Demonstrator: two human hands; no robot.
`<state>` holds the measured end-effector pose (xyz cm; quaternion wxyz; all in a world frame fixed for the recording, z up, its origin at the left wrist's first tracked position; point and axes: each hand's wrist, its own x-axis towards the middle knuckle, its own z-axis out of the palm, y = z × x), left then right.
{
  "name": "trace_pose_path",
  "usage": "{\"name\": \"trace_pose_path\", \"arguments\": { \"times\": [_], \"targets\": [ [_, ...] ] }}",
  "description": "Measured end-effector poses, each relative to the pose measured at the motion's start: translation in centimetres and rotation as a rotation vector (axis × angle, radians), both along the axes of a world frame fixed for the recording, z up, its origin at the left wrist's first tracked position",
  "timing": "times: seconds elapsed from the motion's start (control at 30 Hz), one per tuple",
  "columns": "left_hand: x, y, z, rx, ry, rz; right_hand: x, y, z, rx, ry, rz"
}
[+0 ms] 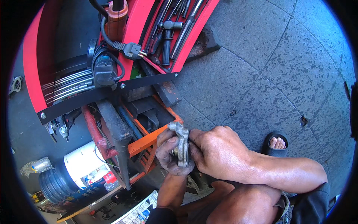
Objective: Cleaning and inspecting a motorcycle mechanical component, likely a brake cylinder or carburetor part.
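A grey cast-metal part (pixel 182 145) with a lobed edge and a dark flat side is held up on edge in front of me. My left hand (pixel 167 155) is closed round its left side, dirty fingers curled over it and the palm beneath. From the right, my right hand (pixel 218 149) presses against the dark flat side, its thumb and curled fingers closed at the part. Whether those fingers also pinch something small is hidden. Both hands are smeared with dark grease.
A red tool cart (pixel 128 71) at upper left carries wrenches, a T-handled tool (pixel 168 41) and a corded power tool (pixel 105 71) with a loose plug. Below it are an orange metal frame (pixel 149 141) and a white bucket (pixel 85 164). My sandalled foot (pixel 276 143) stands on grey floor tiles.
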<state>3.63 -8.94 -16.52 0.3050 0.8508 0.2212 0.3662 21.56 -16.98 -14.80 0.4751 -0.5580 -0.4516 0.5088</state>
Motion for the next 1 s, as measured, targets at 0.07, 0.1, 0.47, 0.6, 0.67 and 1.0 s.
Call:
{"name": "trace_pose_path", "arguments": {
  "times": [0.07,0.1,0.47,0.6,0.67,1.0],
  "targets": [
    [0.0,-0.2,0.0,0.022,0.006,0.016,0.2,-0.1,0.1,-0.039,0.070,0.018],
    [0.0,-0.3,0.0,0.033,0.009,0.024,0.3,-0.1,0.2,-0.036,0.114,0.023],
    [-0.5,0.7,0.1,-0.707,-0.263,-0.117,-0.2,0.2,0.8,-0.235,0.422,0.210],
    [0.9,0.6,-0.5,-0.598,-0.141,0.011,-0.3,0.1,0.7,-0.157,0.264,0.046],
    [1.1,0.1,0.9,-0.906,-0.058,0.052,-0.1,0.2,0.4,-0.096,0.154,-0.002],
    [1.3,0.1,2.4,-1.041,-0.194,0.134,1.3,-1.4,-1.6,-0.036,0.344,-0.028]
  ]
}}
